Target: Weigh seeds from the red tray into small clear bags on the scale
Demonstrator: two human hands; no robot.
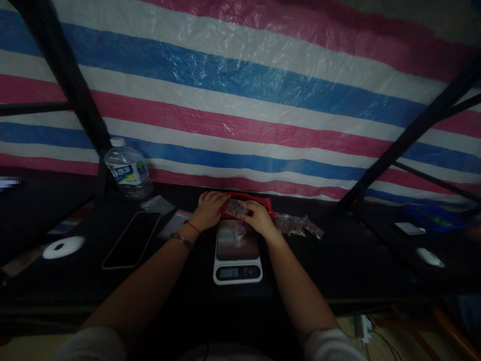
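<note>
Both grips closed on one small clear packet (235, 207) of dark bits: left hand (209, 209) pinching its left edge, right hand (259, 218) its right, held just above the far end of the kitchen scale (237, 250), over a red tray (251, 201) behind. Small white cup (239, 232) standing on the scale plate; two more filled packets (297, 225) lying on the desk (338, 260) just right, phone (132, 238) and water bottle (128, 169) to the left. Likely trouble: packet slipping or tearing under uneven pull, spilling bits onto the plate, or a wrist knocking the cup.
</note>
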